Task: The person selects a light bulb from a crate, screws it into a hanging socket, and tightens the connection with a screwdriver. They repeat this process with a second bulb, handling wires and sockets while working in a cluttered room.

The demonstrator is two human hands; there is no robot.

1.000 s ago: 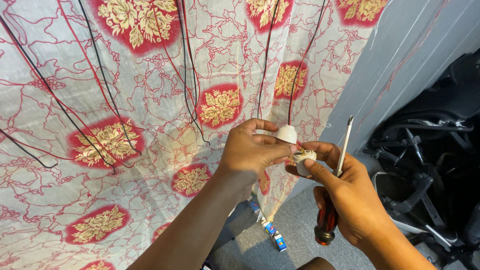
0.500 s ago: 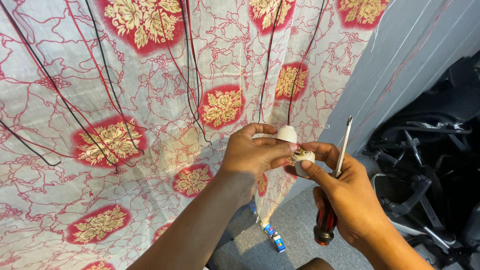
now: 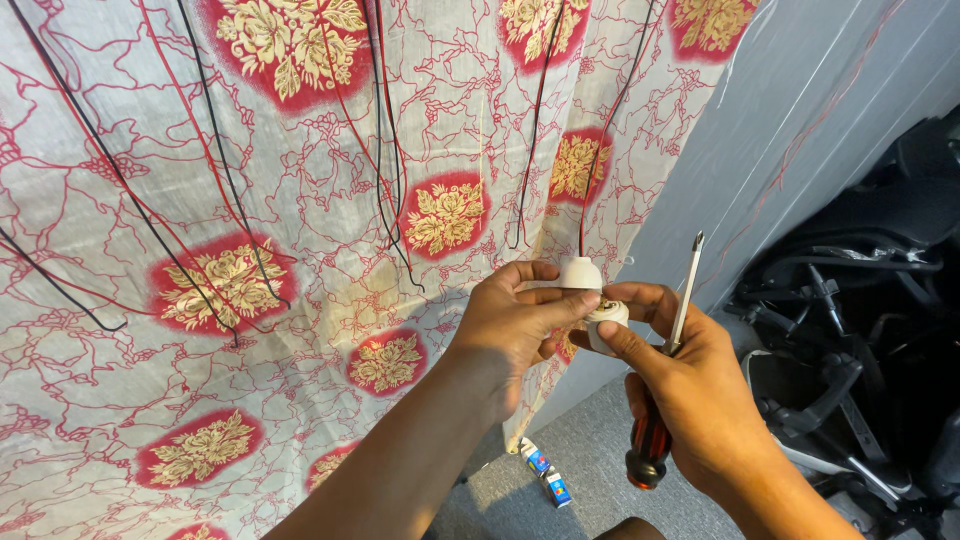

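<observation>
Evidently both hands pinch the white lamp holder [image 3: 592, 297]; left hand [image 3: 515, 325] grips its cap, right hand [image 3: 690, 390] also clasps a screwdriver [image 3: 668, 370]; the crowded grip could drop either.

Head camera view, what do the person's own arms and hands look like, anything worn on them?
Both forearms are bare as far as the frame shows: no sleeves, gloves, watch or bracelet. The left hand and right hand show no rings on the visible fingers, and the nails look short and unpainted.
</observation>
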